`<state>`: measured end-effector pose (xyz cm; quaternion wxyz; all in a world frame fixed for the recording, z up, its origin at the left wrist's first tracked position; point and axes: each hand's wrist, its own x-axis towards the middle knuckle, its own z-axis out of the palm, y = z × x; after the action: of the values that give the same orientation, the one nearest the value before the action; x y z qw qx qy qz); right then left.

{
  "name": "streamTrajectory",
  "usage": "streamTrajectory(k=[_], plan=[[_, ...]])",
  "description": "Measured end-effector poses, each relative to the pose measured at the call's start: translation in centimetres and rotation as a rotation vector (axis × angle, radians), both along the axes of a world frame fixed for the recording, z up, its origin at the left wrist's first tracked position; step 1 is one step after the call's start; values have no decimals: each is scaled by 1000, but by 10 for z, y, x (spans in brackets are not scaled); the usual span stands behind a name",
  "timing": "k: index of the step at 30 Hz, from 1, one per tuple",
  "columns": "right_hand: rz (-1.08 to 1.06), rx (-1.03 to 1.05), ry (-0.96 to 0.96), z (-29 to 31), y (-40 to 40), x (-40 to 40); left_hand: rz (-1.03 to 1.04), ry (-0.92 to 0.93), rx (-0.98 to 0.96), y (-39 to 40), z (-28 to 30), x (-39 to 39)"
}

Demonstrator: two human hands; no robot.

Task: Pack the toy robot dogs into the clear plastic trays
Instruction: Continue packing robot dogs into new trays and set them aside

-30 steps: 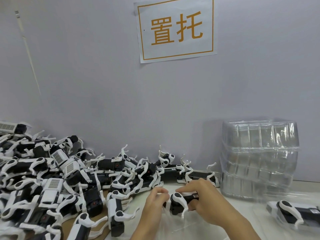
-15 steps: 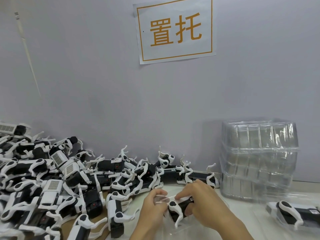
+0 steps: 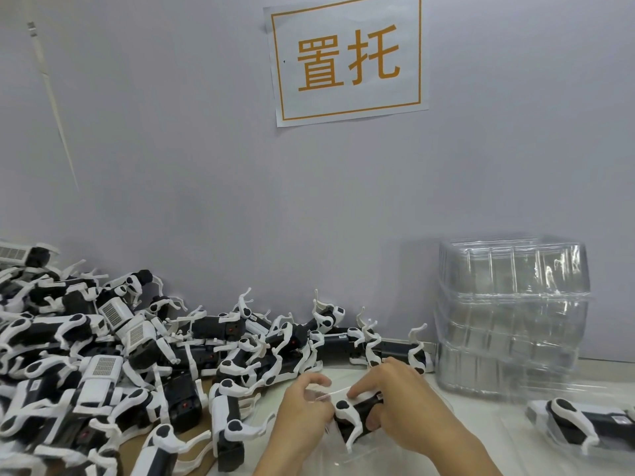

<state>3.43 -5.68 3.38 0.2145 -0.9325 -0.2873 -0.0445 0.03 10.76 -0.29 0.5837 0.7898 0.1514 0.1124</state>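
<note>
A black-and-white toy robot dog [image 3: 354, 419] sits between my two hands low in the middle, partly inside a clear plastic tray [image 3: 360, 451] on the table. My right hand [image 3: 409, 410] wraps over the dog's back and far end. My left hand [image 3: 304, 408] pinches the thin clear edge of the tray at the dog's near end. A large heap of toy robot dogs [image 3: 113, 365] covers the left side. Another dog lies in a clear tray [image 3: 584, 426] at the right edge.
A tall stack of clear plastic trays [image 3: 512, 314] stands at the back right against the grey wall. A paper sign with orange characters [image 3: 347, 60] hangs on the wall. Brown cardboard shows under the heap at lower left.
The dog has gone down and toward me between my hands, into the clear tray. My left hand has shifted from the dog to the tray's edge.
</note>
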Motion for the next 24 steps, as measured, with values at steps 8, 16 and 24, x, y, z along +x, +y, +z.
streamTrajectory(k=[8, 16, 24], plan=[[28, 56, 5, -3, 0, 3, -91, -139, 579, -18, 13, -3], [-109, 190, 33, 4, -32, 12, -81, -53, 547, -19, 12, -2], [-195, 108, 14, 11, -51, 13, -90, -57, 538, -19, 12, -2]])
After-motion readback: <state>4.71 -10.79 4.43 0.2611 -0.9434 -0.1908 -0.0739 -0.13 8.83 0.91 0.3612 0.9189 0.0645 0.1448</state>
